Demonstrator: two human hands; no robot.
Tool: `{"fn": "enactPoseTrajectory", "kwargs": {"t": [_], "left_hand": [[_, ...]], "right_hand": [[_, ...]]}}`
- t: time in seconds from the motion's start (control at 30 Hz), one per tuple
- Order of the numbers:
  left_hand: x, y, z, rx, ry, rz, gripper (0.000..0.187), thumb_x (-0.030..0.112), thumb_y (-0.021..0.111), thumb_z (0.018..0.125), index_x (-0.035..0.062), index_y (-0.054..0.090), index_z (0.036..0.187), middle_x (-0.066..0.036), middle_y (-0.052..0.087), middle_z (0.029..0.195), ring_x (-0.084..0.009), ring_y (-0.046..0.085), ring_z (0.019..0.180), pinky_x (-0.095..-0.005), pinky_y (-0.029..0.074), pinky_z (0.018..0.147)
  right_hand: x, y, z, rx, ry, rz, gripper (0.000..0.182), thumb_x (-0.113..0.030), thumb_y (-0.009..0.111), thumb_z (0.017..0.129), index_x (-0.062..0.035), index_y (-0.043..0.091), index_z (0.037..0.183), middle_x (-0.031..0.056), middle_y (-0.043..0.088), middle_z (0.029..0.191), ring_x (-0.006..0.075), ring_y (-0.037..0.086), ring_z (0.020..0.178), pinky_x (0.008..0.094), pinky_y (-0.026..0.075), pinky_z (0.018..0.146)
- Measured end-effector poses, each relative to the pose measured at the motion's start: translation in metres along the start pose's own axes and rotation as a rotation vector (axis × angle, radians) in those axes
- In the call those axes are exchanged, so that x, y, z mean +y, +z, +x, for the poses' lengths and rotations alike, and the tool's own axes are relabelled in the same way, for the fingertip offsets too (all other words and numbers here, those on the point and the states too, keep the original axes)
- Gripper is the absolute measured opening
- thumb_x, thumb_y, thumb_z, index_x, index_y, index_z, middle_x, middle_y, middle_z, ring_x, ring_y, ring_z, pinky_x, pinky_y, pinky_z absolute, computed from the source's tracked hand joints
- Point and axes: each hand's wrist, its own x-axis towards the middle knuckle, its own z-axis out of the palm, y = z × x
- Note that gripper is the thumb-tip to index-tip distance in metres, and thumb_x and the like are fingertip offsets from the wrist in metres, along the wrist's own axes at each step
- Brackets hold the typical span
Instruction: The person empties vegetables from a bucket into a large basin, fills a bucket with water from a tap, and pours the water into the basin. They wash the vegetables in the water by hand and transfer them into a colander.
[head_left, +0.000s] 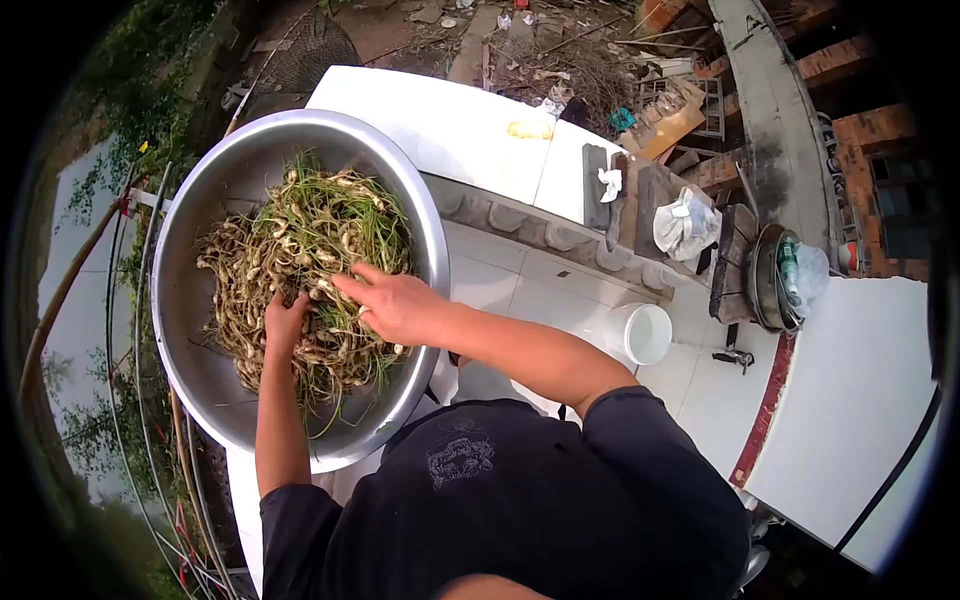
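Plants (285, 235) lie in a basin (180, 320) at nine o'clock of the head view, left hand (285, 320) among them at seven, right hand (400, 308) at three, fingers parted, though whether either grips cannot be told.

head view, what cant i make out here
All in the head view:
Left hand: fingertips hidden by the heap of green-stalked plants, so its grip is unclear.
Right hand: some fingertips hidden by the hand itself and the plants; grip unclear.
Metal basin: floor beneath the heap covered by it.
White plastic bag: contents hidden by its crumpled folds.
Dark shirt: print too small to read; lower part cut off by the bottom edge.
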Motion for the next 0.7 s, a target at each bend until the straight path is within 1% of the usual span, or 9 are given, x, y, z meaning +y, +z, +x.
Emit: {"fn": "enactPoseTrajectory", "kwargs": {"t": [0.1, 0.17, 0.23, 0.3, 0.37, 0.47, 0.57, 0.67, 0.7], "left_hand": [[-0.066, 0.003, 0.040, 0.057, -0.025, 0.190, 0.050, 0.024, 0.064, 0.080, -0.0062, 0.051, 0.118, -0.017, 0.061, 0.102, -0.0208, 0.060, 0.082, -0.0349, 0.046, 0.070], [-0.029, -0.003, 0.018, -0.061, -0.026, 0.028, 0.050, 0.024, 0.066, 0.079, -0.0064, 0.052, 0.116, -0.012, 0.060, 0.093, -0.0184, 0.056, 0.077, -0.0328, 0.044, 0.064], [-0.035, -0.003, 0.027, 0.087, -0.005, 0.250, 0.056, 0.024, 0.066, 0.079, -0.0061, 0.047, 0.123, -0.011, 0.059, 0.091, -0.0191, 0.055, 0.075, -0.0342, 0.043, 0.063], [-0.060, -0.014, 0.056, 0.062, 0.010, 0.242, 0.065, 0.020, 0.063, 0.081, -0.0061, 0.034, 0.133, -0.013, 0.058, 0.096, -0.0163, 0.054, 0.067, -0.0327, 0.041, 0.053], [-0.063, -0.023, 0.055, 0.189, 0.179, 0.330, 0.062, 0.019, 0.064, 0.077, -0.0068, 0.042, 0.129, -0.023, 0.057, 0.110, -0.0252, 0.059, 0.088, -0.0368, 0.047, 0.070], [-0.019, -0.042, 0.025, 0.135, 0.078, 0.293, 0.052, 0.009, 0.061, 0.078, -0.0048, 0.047, 0.126, -0.016, 0.064, 0.090, -0.0167, 0.054, 0.061, -0.0329, 0.042, 0.052], [-0.013, -0.055, 0.026, 0.155, 0.033, 0.113, 0.047, 0.002, 0.057, 0.078, -0.0051, 0.049, 0.124, -0.011, 0.063, 0.075, -0.0118, 0.046, 0.050, -0.0309, 0.037, 0.045], [-0.058, -0.088, 0.084, 0.299, 0.237, 0.124, 0.053, 0.011, 0.062, 0.079, -0.0057, 0.046, 0.127, -0.009, 0.062, 0.080, -0.0150, 0.049, 0.057, -0.0331, 0.039, 0.052], [-0.062, -0.090, 0.088, 0.345, 0.313, 0.168, 0.055, 0.013, 0.063, 0.079, -0.0060, 0.045, 0.127, -0.009, 0.061, 0.081, -0.0159, 0.050, 0.059, -0.0340, 0.040, 0.054]], "right_hand": [[0.014, 0.021, -0.020, 0.248, -0.124, 0.152, 0.056, -0.009, 0.056, 0.079, -0.0101, 0.039, 0.133, 0.0138, 0.043, 0.127, 0.0316, 0.056, 0.100, 0.0387, 0.046, 0.088], [-0.012, 0.009, -0.045, 0.143, 0.031, 0.215, 0.053, -0.009, 0.057, 0.078, -0.0096, 0.043, 0.130, 0.0139, 0.043, 0.125, 0.0314, 0.053, 0.106, 0.0391, 0.043, 0.092], [-0.015, 0.036, -0.060, 0.344, -0.048, 0.129, 0.050, -0.010, 0.059, 0.078, -0.0098, 0.048, 0.126, 0.0151, 0.041, 0.129, 0.0316, 0.050, 0.112, 0.0382, 0.041, 0.094], [-0.022, 0.052, -0.082, 0.565, -0.071, 0.170, 0.047, -0.012, 0.059, 0.079, -0.0089, 0.049, 0.125, 0.0162, 0.039, 0.131, 0.0322, 0.050, 0.111, 0.0378, 0.042, 0.094], [-0.024, 0.054, -0.114, 0.627, 0.086, 0.252, 0.047, -0.012, 0.060, 0.078, -0.0085, 0.050, 0.124, 0.0174, 0.038, 0.133, 0.0320, 0.051, 0.111, 0.0371, 0.043, 0.093], [-0.005, 0.049, -0.169, 0.754, 0.244, 0.326, 0.048, -0.011, 0.063, 0.077, -0.0057, 0.051, 0.123, 0.0189, 0.043, 0.128, 0.0279, 0.058, 0.102, 0.0348, 0.048, 0.085], [0.035, 0.052, -0.222, 0.849, 0.384, 0.380, 0.050, -0.012, 0.064, 0.078, -0.0025, 0.049, 0.124, 0.0170, 0.051, 0.122, 0.0201, 0.062, 0.089, 0.0315, 0.050, 0.075], [0.061, 0.045, -0.291, 0.853, 0.669, 0.696, 0.051, -0.015, 0.064, 0.080, -0.0022, 0.047, 0.127, 0.0173, 0.052, 0.122, 0.0189, 0.063, 0.085, 0.0300, 0.053, 0.067], [0.083, 0.055, -0.316, 0.963, 0.713, 0.625, 0.052, -0.018, 0.065, 0.078, -0.0016, 0.049, 0.124, 0.0191, 0.057, 0.111, 0.0201, 0.063, 0.083, 0.0316, 0.051, 0.070]]}}
